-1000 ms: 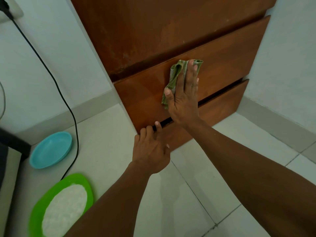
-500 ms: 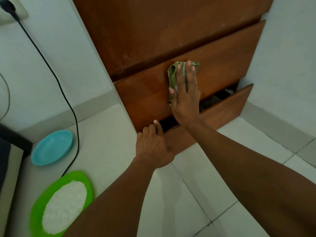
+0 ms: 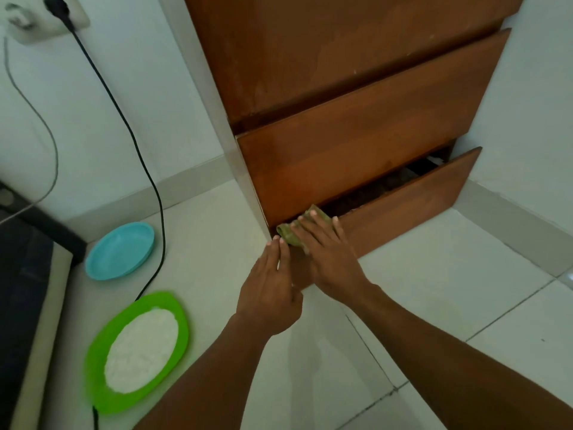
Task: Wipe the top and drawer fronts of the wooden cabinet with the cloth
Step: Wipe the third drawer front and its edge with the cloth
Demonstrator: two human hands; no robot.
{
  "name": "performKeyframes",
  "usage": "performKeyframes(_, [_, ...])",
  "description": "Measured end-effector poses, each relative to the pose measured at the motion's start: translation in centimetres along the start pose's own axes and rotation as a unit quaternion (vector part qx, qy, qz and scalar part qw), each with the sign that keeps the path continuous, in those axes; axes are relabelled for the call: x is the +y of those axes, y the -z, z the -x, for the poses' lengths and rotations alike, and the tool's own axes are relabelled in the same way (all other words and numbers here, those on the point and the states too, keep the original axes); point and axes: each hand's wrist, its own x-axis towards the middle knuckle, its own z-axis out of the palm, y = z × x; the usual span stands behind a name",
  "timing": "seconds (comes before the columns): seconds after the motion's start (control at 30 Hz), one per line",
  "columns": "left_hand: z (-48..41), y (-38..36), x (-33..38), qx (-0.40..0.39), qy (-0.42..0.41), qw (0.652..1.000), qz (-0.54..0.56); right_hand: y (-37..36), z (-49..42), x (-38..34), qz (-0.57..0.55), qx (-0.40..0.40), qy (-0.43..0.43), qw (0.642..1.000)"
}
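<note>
The wooden cabinet (image 3: 341, 72) stands against the white wall, with its middle drawer front (image 3: 356, 144) closed and its bottom drawer (image 3: 418, 203) pulled out a little, leaving a dark gap. My right hand (image 3: 328, 256) presses the green cloth (image 3: 291, 232) with straight fingers against the left end of the bottom drawer front. Most of the cloth is hidden under the fingers. My left hand (image 3: 269, 290) lies with straight fingers against the drawer's lower left corner, right beside the cloth.
On the tiled floor to the left are a light blue dish (image 3: 119, 251) and a green plate (image 3: 136, 352) with a white filling. A black cable (image 3: 145, 169) runs from a wall socket (image 3: 46, 17) down to the floor. A dark mattress edge (image 3: 21, 274) sits at far left.
My right hand slid the cloth down from the middle drawer front to the bottom drawer's left end. My left hand left the drawer's top edge and now lies flat. The bottom drawer came out further.
</note>
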Motion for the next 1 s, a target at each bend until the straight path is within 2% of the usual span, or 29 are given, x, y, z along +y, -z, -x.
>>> performKeyframes(0.07, [0.0, -0.3, 0.3, -0.022, 0.008, 1.0, -0.007, -0.2, 0.6, 0.2, 0.017, -0.025, -0.001, 1.0])
performKeyframes(0.27, [-0.3, -0.7, 0.9, -0.04, 0.029, 0.998, -0.044, 0.7, -0.6, 0.9, 0.02, -0.012, 0.026, 0.999])
performKeyframes(0.4, [-1.0, -0.4, 1.6, -0.04, -0.004, 0.996, -0.085, 1.1, -1.0, 2.8, 0.042, 0.016, 0.037, 0.998])
performKeyframes(0.53, [-3.1, -0.3, 3.4, -0.062, -0.066, 0.991, -0.101, 1.9, -0.6, 6.7, 0.048, 0.086, 0.001, 0.995])
performKeyframes(0.7, [-6.3, -0.4, 5.5, -0.076, -0.11, 0.98, -0.147, 4.1, -0.2, 13.8, 0.041, 0.112, -0.074, 0.99])
performKeyframes(1.0, [-12.3, -0.7, 8.4, -0.06, -0.208, 0.932, -0.291, 7.4, -1.1, 25.0, 0.048, 0.197, -0.158, 0.966])
